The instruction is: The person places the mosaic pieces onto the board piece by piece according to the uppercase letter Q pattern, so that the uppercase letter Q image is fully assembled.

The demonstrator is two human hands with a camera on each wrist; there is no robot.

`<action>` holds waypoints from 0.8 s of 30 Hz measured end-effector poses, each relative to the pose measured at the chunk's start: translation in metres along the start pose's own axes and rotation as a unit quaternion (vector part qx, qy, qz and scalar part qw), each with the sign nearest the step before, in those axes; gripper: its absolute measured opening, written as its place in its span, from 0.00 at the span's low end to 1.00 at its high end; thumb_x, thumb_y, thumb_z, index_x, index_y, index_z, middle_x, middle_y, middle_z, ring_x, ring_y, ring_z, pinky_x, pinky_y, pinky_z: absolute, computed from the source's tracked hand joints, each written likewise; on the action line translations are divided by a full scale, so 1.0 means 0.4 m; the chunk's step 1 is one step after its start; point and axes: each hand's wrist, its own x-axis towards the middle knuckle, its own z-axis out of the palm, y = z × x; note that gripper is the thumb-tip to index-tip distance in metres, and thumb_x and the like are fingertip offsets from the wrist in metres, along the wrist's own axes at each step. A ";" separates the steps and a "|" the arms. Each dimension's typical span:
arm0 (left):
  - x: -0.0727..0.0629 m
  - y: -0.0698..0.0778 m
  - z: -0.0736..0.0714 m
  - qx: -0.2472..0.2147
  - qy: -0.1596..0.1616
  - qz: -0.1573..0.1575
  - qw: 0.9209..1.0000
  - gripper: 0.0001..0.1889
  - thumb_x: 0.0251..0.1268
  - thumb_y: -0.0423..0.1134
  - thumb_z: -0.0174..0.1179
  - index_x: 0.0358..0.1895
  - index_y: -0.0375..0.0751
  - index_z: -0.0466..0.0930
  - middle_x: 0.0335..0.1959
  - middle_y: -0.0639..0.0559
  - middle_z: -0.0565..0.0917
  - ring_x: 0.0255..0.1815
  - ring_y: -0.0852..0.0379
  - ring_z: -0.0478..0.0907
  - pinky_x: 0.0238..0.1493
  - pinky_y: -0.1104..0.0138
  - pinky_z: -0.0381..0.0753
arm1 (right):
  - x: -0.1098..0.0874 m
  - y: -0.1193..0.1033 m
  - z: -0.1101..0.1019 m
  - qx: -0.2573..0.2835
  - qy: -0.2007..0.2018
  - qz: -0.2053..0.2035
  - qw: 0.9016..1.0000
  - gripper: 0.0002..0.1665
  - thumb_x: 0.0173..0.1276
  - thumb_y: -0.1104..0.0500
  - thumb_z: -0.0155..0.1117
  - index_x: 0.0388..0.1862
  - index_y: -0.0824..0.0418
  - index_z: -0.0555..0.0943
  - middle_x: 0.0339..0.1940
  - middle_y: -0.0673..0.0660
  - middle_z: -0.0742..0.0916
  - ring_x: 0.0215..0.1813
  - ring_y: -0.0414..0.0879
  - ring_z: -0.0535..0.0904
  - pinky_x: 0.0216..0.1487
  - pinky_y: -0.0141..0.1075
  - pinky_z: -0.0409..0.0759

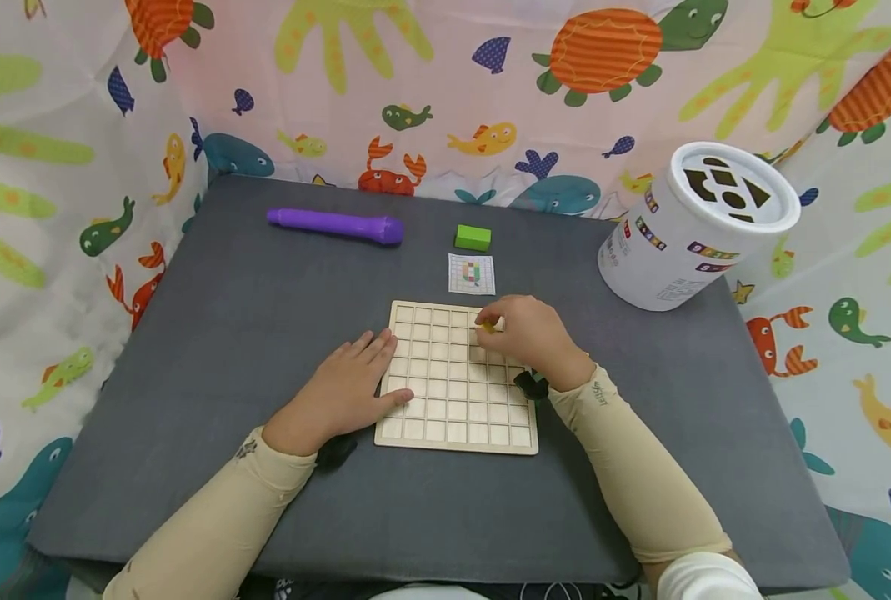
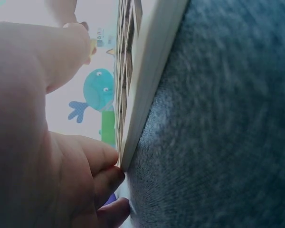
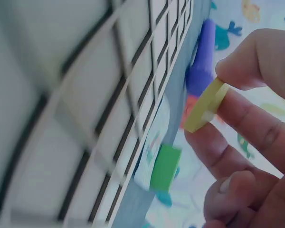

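A small yellow tile (image 3: 205,108) is pinched between the thumb and fingers of my right hand (image 1: 523,332), above the upper right part of a wooden grid board (image 1: 445,379). In the right wrist view the tile is held on edge, apart from the board's squares. My left hand (image 1: 347,379) lies at the board's left edge, fingers spread and thumb over the rim. The left wrist view shows its fingertips (image 2: 115,178) touching the board's side. Just behind the board lies a small printed pattern card (image 1: 471,275), with a green block (image 1: 473,237) beyond it.
A purple microphone-shaped stick (image 1: 336,226) lies at the back left of the grey table (image 1: 212,350). At the back right, a white tub (image 1: 696,225) with shaped holes in its lid stands tilted in view. A sea-animal cloth (image 1: 430,108) hangs behind and beside the table.
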 end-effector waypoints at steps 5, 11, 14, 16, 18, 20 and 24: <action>-0.002 -0.001 -0.001 0.005 0.002 -0.005 1.000 0.50 0.79 0.71 0.48 0.87 0.36 0.51 0.87 0.42 0.52 0.86 0.39 0.50 0.82 0.43 0.52 | 0.022 -0.034 0.027 0.011 -0.002 -0.020 1.000 0.06 0.69 0.51 0.72 0.39 0.48 0.93 0.35 0.44 0.89 0.31 0.43 0.79 0.32 0.43 0.79; -0.002 0.006 -0.010 0.011 -0.001 -0.005 1.000 0.50 0.79 0.71 0.49 0.87 0.36 0.51 0.87 0.42 0.53 0.86 0.39 0.51 0.82 0.42 0.53 | 0.040 -0.063 0.059 0.002 -0.007 -0.040 0.999 0.05 0.72 0.52 0.75 0.35 0.49 0.93 0.34 0.42 0.90 0.33 0.39 0.82 0.34 0.41 0.83; 0.000 0.007 -0.012 0.017 -0.003 -0.006 1.000 0.50 0.79 0.71 0.50 0.87 0.36 0.51 0.87 0.42 0.53 0.86 0.39 0.51 0.82 0.42 0.53 | 0.046 -0.070 0.067 -0.014 -0.019 -0.049 0.999 0.05 0.72 0.52 0.76 0.37 0.48 0.94 0.37 0.43 0.91 0.36 0.39 0.85 0.36 0.41 0.85; 0.000 0.007 -0.014 0.018 -0.006 -0.007 1.000 0.50 0.79 0.71 0.50 0.87 0.36 0.51 0.87 0.42 0.53 0.86 0.39 0.50 0.82 0.42 0.53 | 0.048 -0.071 0.070 -0.020 -0.027 -0.053 0.998 0.05 0.73 0.51 0.75 0.39 0.49 0.95 0.40 0.45 0.92 0.41 0.39 0.87 0.40 0.41 0.86; 0.001 0.006 -0.015 0.021 -0.009 -0.007 1.000 0.50 0.79 0.71 0.50 0.87 0.36 0.51 0.87 0.43 0.53 0.86 0.39 0.50 0.82 0.42 0.52 | 0.048 -0.069 0.070 -0.026 -0.032 -0.062 0.997 0.06 0.74 0.53 0.75 0.43 0.50 0.95 0.45 0.46 0.92 0.46 0.42 0.88 0.43 0.42 0.87; 0.001 0.004 -0.015 0.022 -0.012 -0.008 1.000 0.50 0.79 0.71 0.50 0.87 0.37 0.51 0.87 0.43 0.52 0.86 0.39 0.50 0.82 0.42 0.52 | 0.047 -0.065 0.068 -0.030 -0.030 -0.073 0.996 0.07 0.74 0.55 0.74 0.46 0.51 0.95 0.49 0.48 0.92 0.50 0.44 0.88 0.45 0.44 0.87; -0.001 0.001 -0.013 0.023 -0.013 -0.010 1.000 0.50 0.79 0.70 0.51 0.87 0.36 0.51 0.87 0.42 0.53 0.86 0.39 0.50 0.82 0.42 0.52 | 0.048 -0.055 0.068 -0.036 -0.027 -0.112 0.993 0.07 0.73 0.60 0.74 0.46 0.53 0.95 0.51 0.50 0.91 0.52 0.47 0.88 0.46 0.45 0.88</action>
